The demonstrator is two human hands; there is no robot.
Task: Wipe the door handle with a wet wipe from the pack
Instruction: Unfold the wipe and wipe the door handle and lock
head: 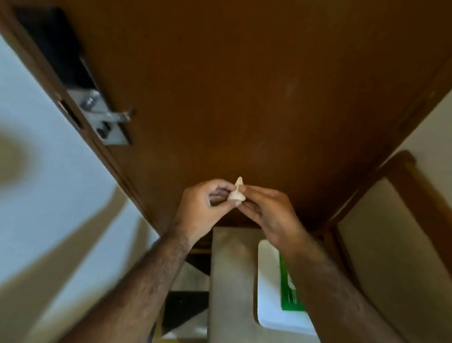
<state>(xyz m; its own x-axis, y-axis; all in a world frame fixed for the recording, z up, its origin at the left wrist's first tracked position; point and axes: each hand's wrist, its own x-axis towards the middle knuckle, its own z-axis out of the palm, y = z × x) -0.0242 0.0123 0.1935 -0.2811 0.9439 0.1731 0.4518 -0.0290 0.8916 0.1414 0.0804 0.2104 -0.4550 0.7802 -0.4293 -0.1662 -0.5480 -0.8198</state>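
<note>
A small crumpled white wet wipe [236, 192] is pinched between the fingertips of my left hand [203, 204] and my right hand [267, 212], held up in front of the brown wooden door [253, 78]. The silver door handle [115, 115] on its metal lock plate sits far up to the left, well apart from both hands. The white and green wipe pack [283, 284] lies below my right forearm, partly hidden by it.
A grey surface [230, 280] under the pack stands against the door's foot. A black lock box [54, 41] sits above the handle. White walls flank the door frame on both sides, and a brown wooden rail [428, 203] runs along the right.
</note>
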